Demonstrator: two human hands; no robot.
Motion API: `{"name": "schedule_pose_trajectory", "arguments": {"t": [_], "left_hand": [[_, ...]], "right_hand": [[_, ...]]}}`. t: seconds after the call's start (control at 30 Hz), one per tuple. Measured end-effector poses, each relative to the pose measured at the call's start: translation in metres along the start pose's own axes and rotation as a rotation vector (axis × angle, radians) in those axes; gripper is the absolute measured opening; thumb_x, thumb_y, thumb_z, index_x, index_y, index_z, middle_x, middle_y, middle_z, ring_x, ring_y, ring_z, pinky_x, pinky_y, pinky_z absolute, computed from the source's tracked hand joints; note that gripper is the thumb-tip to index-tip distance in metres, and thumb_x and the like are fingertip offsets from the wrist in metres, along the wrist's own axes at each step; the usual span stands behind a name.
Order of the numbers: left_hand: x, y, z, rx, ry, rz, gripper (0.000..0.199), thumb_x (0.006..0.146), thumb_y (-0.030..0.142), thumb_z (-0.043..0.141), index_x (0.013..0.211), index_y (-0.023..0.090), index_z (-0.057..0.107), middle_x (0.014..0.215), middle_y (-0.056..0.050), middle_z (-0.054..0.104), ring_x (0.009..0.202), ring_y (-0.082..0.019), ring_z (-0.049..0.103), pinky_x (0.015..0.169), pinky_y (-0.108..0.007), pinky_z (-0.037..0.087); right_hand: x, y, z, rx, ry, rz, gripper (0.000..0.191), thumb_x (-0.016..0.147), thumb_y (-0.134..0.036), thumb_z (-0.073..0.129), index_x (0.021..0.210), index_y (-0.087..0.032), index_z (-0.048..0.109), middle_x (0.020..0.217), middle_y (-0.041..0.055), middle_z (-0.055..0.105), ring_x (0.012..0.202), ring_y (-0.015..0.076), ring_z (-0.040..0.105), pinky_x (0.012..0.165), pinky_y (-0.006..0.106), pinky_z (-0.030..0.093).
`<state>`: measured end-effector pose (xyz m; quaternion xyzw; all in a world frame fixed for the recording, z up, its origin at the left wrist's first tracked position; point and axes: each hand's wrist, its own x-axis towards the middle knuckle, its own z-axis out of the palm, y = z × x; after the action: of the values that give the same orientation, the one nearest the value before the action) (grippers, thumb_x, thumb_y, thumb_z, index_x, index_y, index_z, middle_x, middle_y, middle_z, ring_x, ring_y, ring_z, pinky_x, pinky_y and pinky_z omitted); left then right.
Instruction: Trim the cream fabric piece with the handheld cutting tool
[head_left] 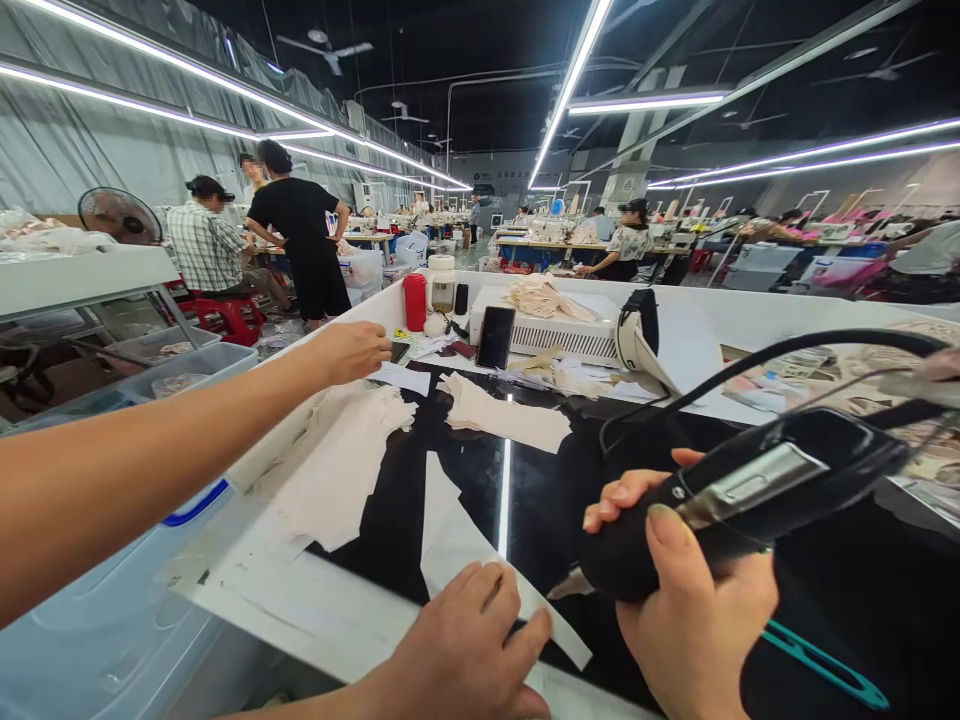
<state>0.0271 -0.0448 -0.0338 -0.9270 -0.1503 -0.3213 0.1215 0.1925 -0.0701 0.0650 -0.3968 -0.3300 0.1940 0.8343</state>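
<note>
My left hand rests palm down on a pale, pointed piece of sheet material, its fingers bent and its thumb apart. Whether the piece is cloth or paper, I cannot tell. In my right hand is a black corded hand tool with a metal lever along its top. Its pointed metal tip is close to the edge of the pale piece. Farther back on the black tabletop lie a cream fabric piece and a stack of cream pieces at the left.
Another person's arm reaches in from the left over the stack. A phone, a red container and a white vented box stand at the back. A teal tool lies at lower right. The tool's cord arches rightward.
</note>
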Motion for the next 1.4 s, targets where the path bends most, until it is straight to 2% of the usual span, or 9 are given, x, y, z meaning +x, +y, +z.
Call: {"name": "schedule_pose_trajectory", "arguments": {"t": [0.23,0.47,0.63,0.77,0.9,1.07,1.23,1.4], "left_hand": [[-0.001,0.000,0.003,-0.024,-0.026,0.013,0.052,0.090,0.054,0.074,0.120,0.012,0.064,0.103,-0.015,0.066,0.094,-0.029,0.065,0.088,-0.038,0.059],[0.001,0.000,0.004,-0.035,0.040,0.019,0.046,0.087,0.045,0.077,0.116,0.012,0.066,0.097,-0.013,0.067,0.090,-0.028,0.066,0.082,-0.037,0.061],[0.002,-0.002,0.004,-0.042,0.046,0.029,0.040,0.093,0.046,0.071,0.112,0.011,0.067,0.099,-0.014,0.067,0.089,-0.027,0.067,0.082,-0.037,0.061],[0.004,-0.004,-0.004,-0.114,0.011,0.023,0.043,0.092,0.048,0.074,0.114,0.012,0.066,0.099,-0.012,0.068,0.092,-0.028,0.068,0.085,-0.039,0.061],[0.005,-0.009,-0.021,-0.238,-0.098,-0.064,0.044,0.097,0.045,0.072,0.126,0.013,0.062,0.109,-0.012,0.068,0.105,-0.025,0.068,0.096,-0.034,0.059],[0.003,-0.010,-0.033,-0.267,-0.171,-0.164,0.044,0.096,0.046,0.074,0.126,0.015,0.062,0.117,-0.014,0.068,0.104,-0.026,0.068,0.091,-0.035,0.061],[-0.002,-0.009,-0.029,-0.258,-0.147,-0.147,0.054,0.089,0.047,0.081,0.128,0.014,0.062,0.120,-0.015,0.067,0.110,-0.028,0.067,0.098,-0.037,0.060],[-0.004,-0.010,-0.027,-0.233,-0.112,-0.115,0.051,0.091,0.047,0.079,0.127,0.013,0.063,0.119,-0.017,0.067,0.112,-0.028,0.066,0.100,-0.038,0.058]], "right_hand": [[-0.005,0.013,-0.001,-0.024,-0.083,0.023,0.040,0.086,-0.032,0.082,0.119,-0.027,0.060,0.082,-0.0018,0.066,0.069,0.0169,0.061,0.064,0.033,0.057],[-0.002,0.010,0.006,-0.002,-0.042,0.039,0.040,0.083,-0.030,0.082,0.115,-0.026,0.059,0.078,-0.0025,0.066,0.064,0.0163,0.060,0.059,0.031,0.057],[0.001,0.018,0.010,0.001,-0.091,0.013,0.042,0.083,-0.031,0.082,0.118,-0.025,0.059,0.079,-0.0021,0.066,0.064,0.0165,0.061,0.060,0.032,0.057],[-0.001,0.020,0.010,-0.031,-0.103,0.015,0.039,0.086,-0.032,0.080,0.118,-0.026,0.058,0.081,-0.0021,0.066,0.065,0.0164,0.062,0.061,0.033,0.056],[-0.003,0.018,0.008,-0.018,-0.095,0.005,0.041,0.085,-0.030,0.082,0.119,-0.026,0.059,0.080,-0.0023,0.066,0.066,0.0163,0.061,0.061,0.033,0.057],[-0.006,0.016,0.005,-0.008,-0.109,0.013,0.042,0.086,-0.030,0.083,0.120,-0.026,0.059,0.082,-0.0017,0.066,0.071,0.0171,0.062,0.063,0.032,0.057],[-0.009,0.014,0.002,-0.005,-0.126,0.008,0.041,0.086,-0.031,0.083,0.120,-0.027,0.059,0.082,-0.0016,0.066,0.070,0.0173,0.062,0.064,0.033,0.058],[-0.009,0.014,0.001,-0.009,-0.133,-0.001,0.040,0.087,-0.029,0.081,0.121,-0.027,0.060,0.081,-0.0017,0.066,0.070,0.0177,0.062,0.062,0.033,0.058]]}}
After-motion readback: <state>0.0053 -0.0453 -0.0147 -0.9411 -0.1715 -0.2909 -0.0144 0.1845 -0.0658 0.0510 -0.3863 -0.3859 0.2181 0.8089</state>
